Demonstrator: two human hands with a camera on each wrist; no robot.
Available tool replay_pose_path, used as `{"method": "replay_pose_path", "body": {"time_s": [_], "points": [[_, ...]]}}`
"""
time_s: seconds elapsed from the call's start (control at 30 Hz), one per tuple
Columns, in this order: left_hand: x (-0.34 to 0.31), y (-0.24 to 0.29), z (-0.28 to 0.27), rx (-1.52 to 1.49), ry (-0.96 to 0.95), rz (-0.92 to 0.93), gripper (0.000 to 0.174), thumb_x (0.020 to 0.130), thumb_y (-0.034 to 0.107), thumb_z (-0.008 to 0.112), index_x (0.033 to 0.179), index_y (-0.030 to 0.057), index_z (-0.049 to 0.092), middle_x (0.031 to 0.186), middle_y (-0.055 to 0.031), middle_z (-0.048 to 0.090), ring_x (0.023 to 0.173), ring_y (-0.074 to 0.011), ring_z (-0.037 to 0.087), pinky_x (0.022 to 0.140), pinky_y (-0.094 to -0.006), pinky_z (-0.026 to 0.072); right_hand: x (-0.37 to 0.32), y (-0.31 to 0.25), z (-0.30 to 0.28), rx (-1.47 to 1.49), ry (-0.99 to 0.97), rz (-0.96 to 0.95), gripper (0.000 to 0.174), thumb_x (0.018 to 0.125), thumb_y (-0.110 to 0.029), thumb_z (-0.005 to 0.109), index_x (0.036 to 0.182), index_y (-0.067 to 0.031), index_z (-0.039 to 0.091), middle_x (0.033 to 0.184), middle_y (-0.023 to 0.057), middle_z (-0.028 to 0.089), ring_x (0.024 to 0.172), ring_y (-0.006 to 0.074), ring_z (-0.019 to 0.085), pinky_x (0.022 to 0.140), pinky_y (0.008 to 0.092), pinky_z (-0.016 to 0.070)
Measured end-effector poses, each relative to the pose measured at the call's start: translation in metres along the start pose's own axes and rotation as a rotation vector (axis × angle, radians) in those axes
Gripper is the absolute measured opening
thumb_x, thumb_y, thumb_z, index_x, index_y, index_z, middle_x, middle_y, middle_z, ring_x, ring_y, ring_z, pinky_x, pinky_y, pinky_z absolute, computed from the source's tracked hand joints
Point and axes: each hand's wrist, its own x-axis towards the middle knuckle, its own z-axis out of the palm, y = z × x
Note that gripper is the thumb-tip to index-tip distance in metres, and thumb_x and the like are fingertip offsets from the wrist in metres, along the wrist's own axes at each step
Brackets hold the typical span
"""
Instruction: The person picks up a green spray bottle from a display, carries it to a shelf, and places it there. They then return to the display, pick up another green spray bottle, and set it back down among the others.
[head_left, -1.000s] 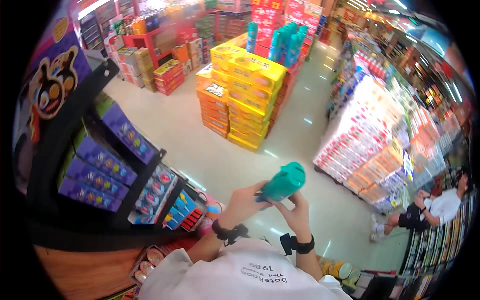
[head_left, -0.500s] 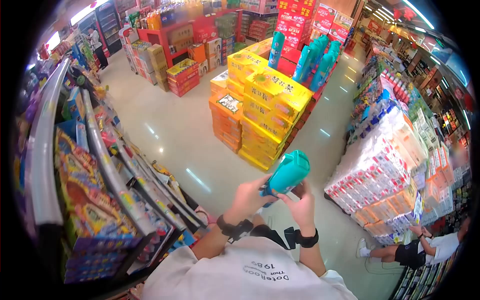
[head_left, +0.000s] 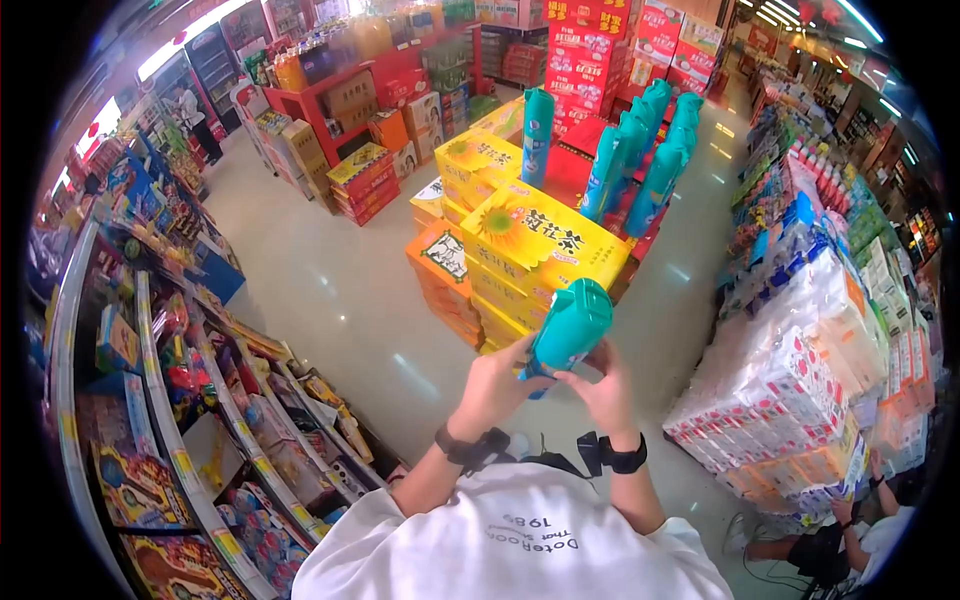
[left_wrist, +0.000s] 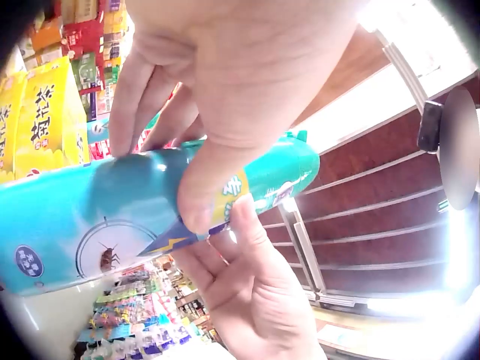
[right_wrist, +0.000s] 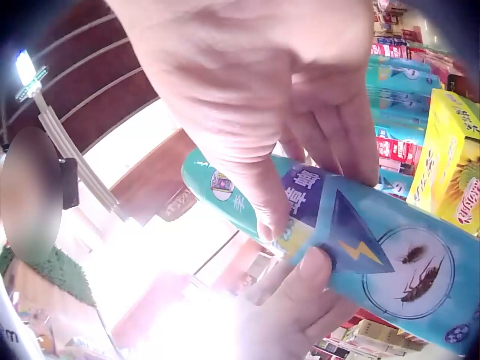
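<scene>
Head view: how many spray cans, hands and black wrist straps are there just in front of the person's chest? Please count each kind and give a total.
Teal spray can: 1
Hands holding it: 2, the left hand and the right hand
Black wrist straps: 2, one on each wrist
Total: 5

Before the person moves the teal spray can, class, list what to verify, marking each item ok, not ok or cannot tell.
1. Left hand grips the teal spray can: ok.
2. Right hand grips it too: ok.
3. Cap sits on the can: ok.
4. Can held apart from the yellow boxes: cannot tell.
5. Free gap among the displayed teal cans: cannot tell.
</scene>
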Motion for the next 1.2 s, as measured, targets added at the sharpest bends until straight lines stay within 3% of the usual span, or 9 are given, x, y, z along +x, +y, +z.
{"method": "replay_pose_path", "body": {"time_s": [0.07,0.17,0.3,0.5,0.63,0.73,0.87,0.97,1.2], "points": [[0.028,0.001,-0.001,-0.020,0.009,-0.029,0.071,0.071,0.022,0.093,0.135,0.0058,0.067,0.108,-0.0134,0.078,0.091,-0.0289,0.077,0.083,-0.0370,0.0602,0.026,0.000,-0.005,-0.032,-0.031,0.033,0.075,0.078,-0.009,0.091,0.142,-0.0013,0.052,0.127,0.0158,0.067,0.115,0.0270,0.069,0.100,0.0394,0.0553],[0.068,-0.013,0.001,-0.020,0.021,0.040,0.074,0.072,0.023,0.093,0.139,0.0087,0.064,0.102,-0.0194,0.077,0.091,-0.0335,0.076,0.081,-0.0396,0.0601,0.067,-0.001,-0.009,-0.049,-0.041,0.015,0.074,0.078,-0.008,0.091,0.140,-0.0015,0.052,0.127,0.0140,0.066,0.114,0.0268,0.070,0.100,0.0393,0.0558],[0.123,-0.008,-0.013,0.027,-0.023,0.003,0.072,0.073,0.024,0.093,0.138,0.0087,0.065,0.101,-0.0182,0.077,0.087,-0.0313,0.076,0.081,-0.0382,0.0598,0.120,-0.003,-0.006,0.012,-0.030,0.019,0.071,0.078,-0.007,0.090,0.138,-0.0013,0.053,0.127,0.0133,0.065,0.114,0.0271,0.069,0.099,0.0391,0.0569],[0.222,-0.034,-0.029,-0.042,-0.049,0.170,0.068,0.074,0.022,0.092,0.135,0.0088,0.066,0.102,-0.0157,0.077,0.088,-0.0307,0.076,0.079,-0.0374,0.0590,0.202,0.021,0.006,-0.112,0.076,-0.079,0.066,0.081,-0.008,0.088,0.137,-0.0006,0.054,0.126,0.0148,0.064,0.117,0.0269,0.068,0.098,0.0389,0.0571],[0.297,-0.054,-0.036,-0.059,-0.060,0.293,0.073,0.075,0.021,0.091,0.141,0.0108,0.062,0.103,-0.0144,0.077,0.091,-0.0314,0.076,0.081,-0.0382,0.0593,0.260,0.028,0.022,-0.099,0.181,-0.074,0.063,0.083,-0.007,0.087,0.135,0.0002,0.054,0.127,0.0152,0.063,0.119,0.0280,0.067,0.101,0.0387,0.0547],[0.343,-0.055,-0.042,-0.045,-0.109,0.214,0.064,0.080,0.018,0.088,0.138,0.0080,0.064,0.114,-0.0148,0.077,0.093,-0.0287,0.076,0.082,-0.0368,0.0596,0.301,0.048,0.034,-0.107,0.262,-0.129,0.064,0.086,-0.008,0.085,0.139,0.0006,0.049,0.128,0.0128,0.062,0.120,0.0244,0.065,0.105,0.0383,0.0519],[0.404,-0.084,-0.027,-0.099,-0.123,0.324,0.076,0.082,0.015,0.086,0.151,0.0116,0.052,0.110,-0.0184,0.074,0.100,-0.0337,0.074,0.084,-0.0400,0.0572,0.346,0.075,0.045,-0.082,0.337,-0.124,0.063,0.090,-0.001,0.079,0.143,-0.0006,0.044,0.132,0.0106,0.058,0.125,0.0214,0.061,0.108,0.0362,0.0483],[0.435,-0.103,-0.013,-0.176,-0.163,0.345,0.070,0.087,0.011,0.080,0.150,0.0097,0.050,0.108,-0.0192,0.072,0.100,-0.0348,0.072,0.085,-0.0404,0.0564,0.368,0.095,0.051,-0.165,0.414,-0.131,0.068,0.087,-0.002,0.081,0.143,0.0001,0.045,0.138,0.0193,0.052,0.131,0.0319,0.057,0.111,0.0411,0.0480],[0.470,-0.123,0.012,-0.304,-0.249,0.332,0.066,0.087,0.000,0.074,0.147,0.0064,0.049,0.109,-0.0187,0.070,0.099,-0.0339,0.070,0.086,-0.0400,0.0555,0.391,0.141,0.053,-0.253,0.511,-0.080,0.076,0.088,-0.004,0.080,0.152,0.0018,0.038,0.145,0.0224,0.048,0.134,0.0368,0.053,0.112,0.0439,0.0459]]}}
